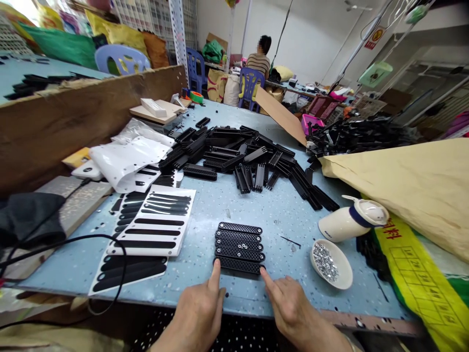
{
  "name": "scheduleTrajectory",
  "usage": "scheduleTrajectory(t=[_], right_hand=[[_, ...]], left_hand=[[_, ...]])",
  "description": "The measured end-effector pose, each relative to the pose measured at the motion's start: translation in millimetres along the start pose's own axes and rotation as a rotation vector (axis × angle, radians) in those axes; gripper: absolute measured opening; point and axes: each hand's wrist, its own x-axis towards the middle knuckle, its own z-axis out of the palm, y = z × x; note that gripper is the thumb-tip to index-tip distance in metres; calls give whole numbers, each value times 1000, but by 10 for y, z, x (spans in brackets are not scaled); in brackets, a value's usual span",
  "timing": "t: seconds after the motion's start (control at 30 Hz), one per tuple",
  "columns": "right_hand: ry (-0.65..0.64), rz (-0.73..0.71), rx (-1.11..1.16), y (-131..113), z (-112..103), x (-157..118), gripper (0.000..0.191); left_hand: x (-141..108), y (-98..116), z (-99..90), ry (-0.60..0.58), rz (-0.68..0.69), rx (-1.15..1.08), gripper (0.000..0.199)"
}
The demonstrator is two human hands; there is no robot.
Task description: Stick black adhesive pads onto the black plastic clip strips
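Several black textured plastic strips (pixel 239 241) lie side by side in a block near the table's front edge. Small silver nuts (pixel 242 246) sit at strip ends and loose on the middle ones. My left hand (pixel 200 310) touches the left end of the nearest strip with its index finger stretched out. At that strip's right end rests the extended index finger of my right hand (pixel 289 303); its other fingers are curled. Neither hand grips anything. A white bowl (pixel 346 266) of small silver metal pieces (pixel 325 262) stands to the right.
Behind the strips spreads a pile of black plastic parts (pixel 234 151). Sheets with black adhesive strips (pixel 157 230) lie left, near a black cable (pixel 124 254). A cream bottle (pixel 340 222) is beside the bowl. A wooden board (pixel 91 100) edges the left. A person (pixel 258 58) sits far back.
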Motion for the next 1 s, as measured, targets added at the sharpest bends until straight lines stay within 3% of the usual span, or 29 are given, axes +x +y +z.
scheduleTrajectory(t=[0.23, 0.37, 0.47, 0.63, 1.0], right_hand=[[32, -18, 1, 15, 8, -18, 72], [98, -4, -5, 11, 22, 9, 51], [166, 19, 0, 12, 28, 64, 32], [210, 83, 48, 15, 30, 147, 26], [300, 171, 226, 5, 82, 158, 26]], left_hand=[[65, -134, -113, 0, 32, -40, 48], [41, -127, -62, 44, 47, -20, 53], [66, -158, -30, 117, 27, -138, 45], [252, -298, -90, 120, -105, -412, 24], [530, -282, -262, -2, -412, -690, 17]])
